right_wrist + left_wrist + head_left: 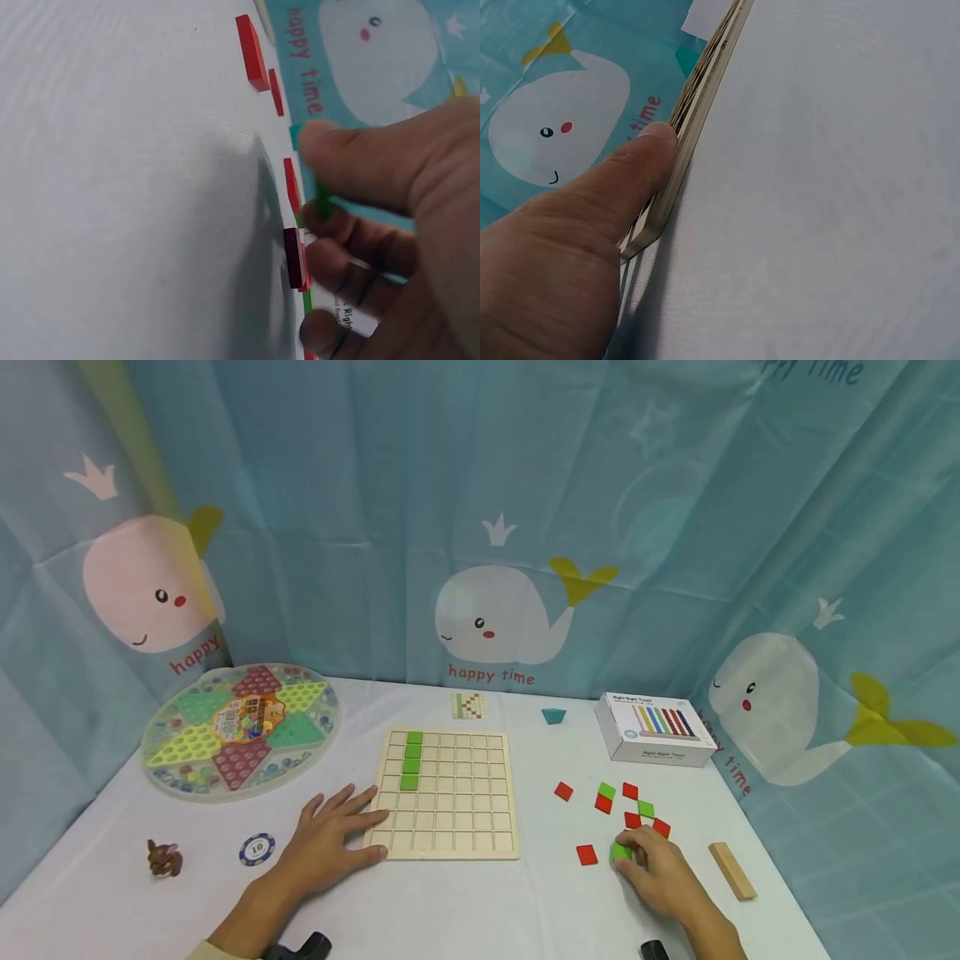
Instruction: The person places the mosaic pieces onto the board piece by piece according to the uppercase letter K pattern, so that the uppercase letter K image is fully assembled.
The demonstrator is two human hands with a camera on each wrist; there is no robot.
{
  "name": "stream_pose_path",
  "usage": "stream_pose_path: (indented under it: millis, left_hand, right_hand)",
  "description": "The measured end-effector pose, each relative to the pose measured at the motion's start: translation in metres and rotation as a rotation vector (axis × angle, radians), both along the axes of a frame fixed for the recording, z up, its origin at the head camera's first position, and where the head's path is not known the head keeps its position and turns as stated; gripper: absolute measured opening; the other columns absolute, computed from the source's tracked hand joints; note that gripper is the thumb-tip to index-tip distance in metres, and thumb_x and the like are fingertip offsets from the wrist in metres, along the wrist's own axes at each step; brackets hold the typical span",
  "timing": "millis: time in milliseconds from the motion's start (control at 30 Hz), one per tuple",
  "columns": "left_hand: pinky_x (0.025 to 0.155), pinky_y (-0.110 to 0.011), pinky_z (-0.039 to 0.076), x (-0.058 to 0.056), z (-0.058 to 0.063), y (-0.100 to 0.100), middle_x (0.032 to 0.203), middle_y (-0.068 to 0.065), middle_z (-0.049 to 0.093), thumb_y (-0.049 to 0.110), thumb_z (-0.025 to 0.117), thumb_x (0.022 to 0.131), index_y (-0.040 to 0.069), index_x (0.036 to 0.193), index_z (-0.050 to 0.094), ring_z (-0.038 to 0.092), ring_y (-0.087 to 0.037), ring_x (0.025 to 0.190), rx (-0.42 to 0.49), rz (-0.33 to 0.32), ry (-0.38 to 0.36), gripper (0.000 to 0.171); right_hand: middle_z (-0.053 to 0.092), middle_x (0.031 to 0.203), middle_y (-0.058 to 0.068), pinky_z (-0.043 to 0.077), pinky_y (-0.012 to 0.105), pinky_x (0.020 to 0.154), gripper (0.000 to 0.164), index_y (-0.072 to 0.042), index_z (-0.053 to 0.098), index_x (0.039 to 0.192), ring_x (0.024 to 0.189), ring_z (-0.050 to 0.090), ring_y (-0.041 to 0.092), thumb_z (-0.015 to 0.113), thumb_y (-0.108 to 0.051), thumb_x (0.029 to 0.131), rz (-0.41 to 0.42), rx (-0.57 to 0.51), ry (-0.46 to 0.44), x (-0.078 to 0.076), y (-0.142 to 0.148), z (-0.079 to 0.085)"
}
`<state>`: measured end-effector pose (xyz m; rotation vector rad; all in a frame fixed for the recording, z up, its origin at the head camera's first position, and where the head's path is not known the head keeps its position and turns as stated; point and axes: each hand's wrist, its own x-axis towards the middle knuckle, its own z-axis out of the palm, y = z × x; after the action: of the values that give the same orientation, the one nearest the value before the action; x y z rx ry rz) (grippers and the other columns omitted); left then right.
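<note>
Right of the board [465,827], near red tiles [587,855], pinches a green tile [622,852] with the right hand [662,874] while resting the left hand [326,845], spread, on the board's left edge, and may drop the tile through too narrow a grip.

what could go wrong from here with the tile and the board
The green tile could slip, as the right hand pinches it between thumb and fingers. That hand might also knock the loose red tiles lying close by. The left hand touches the edge of the board, so a push might shift it.
</note>
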<state>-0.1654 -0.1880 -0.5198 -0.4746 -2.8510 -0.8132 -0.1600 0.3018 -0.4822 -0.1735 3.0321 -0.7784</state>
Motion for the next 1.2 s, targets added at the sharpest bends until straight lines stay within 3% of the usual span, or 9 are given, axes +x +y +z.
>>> stream_pose_path:
  millis: [267,367,533,800,1000,1200]
  left_hand:
    - [0.107,-0.063,0.007,-0.001,-0.001,0.000,0.145,-0.002,0.046,0.063,0.070,0.076,0.022,0.121,0.069,0.029,-0.038,0.137,0.002,0.004,-0.020,0.061]
    - [0.108,-0.063,0.007,-0.001,-0.001,0.000,0.145,-0.002,0.046,0.064,0.069,0.075,0.023,0.121,0.069,0.028,-0.038,0.137,-0.002,0.006,-0.027,0.062]
    - [0.107,-0.063,0.006,-0.001,-0.002,-0.001,0.145,-0.002,0.046,0.064,0.069,0.075,0.023,0.122,0.069,0.028,-0.038,0.137,-0.006,0.004,-0.029,0.063]
    - [0.107,-0.063,0.007,-0.001,-0.002,-0.001,0.145,-0.003,0.046,0.064,0.069,0.076,0.023,0.122,0.069,0.029,-0.039,0.137,-0.005,0.003,-0.024,0.062]
    - [0.107,-0.063,0.008,-0.001,-0.002,-0.002,0.144,-0.004,0.047,0.064,0.069,0.075,0.022,0.121,0.069,0.029,-0.039,0.137,-0.006,0.005,-0.016,0.062]
    - [0.106,-0.064,0.008,-0.001,-0.001,-0.003,0.145,-0.005,0.047,0.063,0.069,0.076,0.021,0.122,0.069,0.029,-0.040,0.137,0.001,-0.007,-0.014,0.062]
  right_hand:
    - [0.051,0.079,-0.010,0.046,0.028,0.058,0.033,-0.011,0.070,0.101,0.070,0.049,0.011,0.081,0.003,0.073,0.135,-0.168,0.343,-0.005,-0.002,0.012]
    - [0.051,0.080,-0.010,0.047,0.029,0.058,0.036,-0.009,0.070,0.105,0.071,0.051,0.012,0.081,0.004,0.073,0.170,-0.211,0.407,-0.008,-0.006,0.017]
    - [0.053,0.081,-0.009,0.047,0.027,0.057,0.033,-0.013,0.070,0.106,0.073,0.050,0.013,0.079,0.000,0.078,0.181,-0.277,0.417,-0.010,-0.017,0.030]
    - [0.062,0.093,-0.001,0.048,0.020,0.065,0.031,-0.006,0.069,0.109,0.080,0.052,0.018,0.075,0.005,0.080,0.277,-0.410,0.440,-0.012,-0.044,0.054]
    - [0.062,0.091,0.010,0.046,0.021,0.068,0.030,0.004,0.067,0.105,0.079,0.051,0.021,0.072,0.015,0.077,0.351,-0.458,0.465,-0.004,-0.074,0.082]
    - [0.063,0.092,0.008,0.048,0.026,0.068,0.028,0.003,0.068,0.103,0.080,0.052,0.024,0.073,0.012,0.078,0.353,-0.464,0.443,0.000,-0.096,0.099]
